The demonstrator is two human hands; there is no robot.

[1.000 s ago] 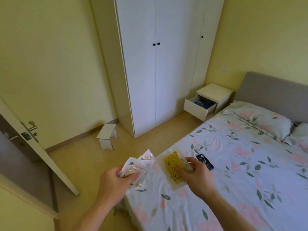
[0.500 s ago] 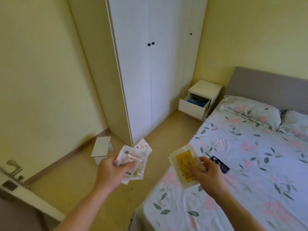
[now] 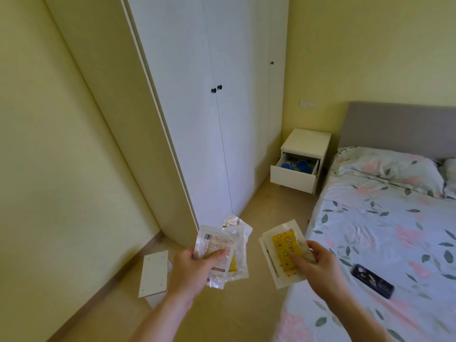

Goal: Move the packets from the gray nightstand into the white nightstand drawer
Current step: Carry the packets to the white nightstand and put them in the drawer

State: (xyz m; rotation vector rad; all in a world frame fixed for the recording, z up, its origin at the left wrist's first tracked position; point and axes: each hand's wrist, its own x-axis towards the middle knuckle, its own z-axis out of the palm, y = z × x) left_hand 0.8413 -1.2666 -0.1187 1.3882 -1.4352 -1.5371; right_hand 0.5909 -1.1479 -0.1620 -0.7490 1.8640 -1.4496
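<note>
The left hand [image 3: 192,269] gripped a fan of clear packets [image 3: 222,248], thumb on top. The right hand [image 3: 318,265] pinched a packet with a yellow card [image 3: 283,253], perhaps two stacked. Both were held over the floor beside the bed [image 3: 385,243]. The white nightstand [image 3: 307,141] stood far ahead, its drawer [image 3: 292,178] pulled open with blue things inside

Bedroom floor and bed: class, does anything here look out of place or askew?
Yes. A small white stool stands alone on the floor by the wall, and a dark phone lies loose on the floral bedspread. The white nightstand drawer hangs open, as the task needs.
</note>
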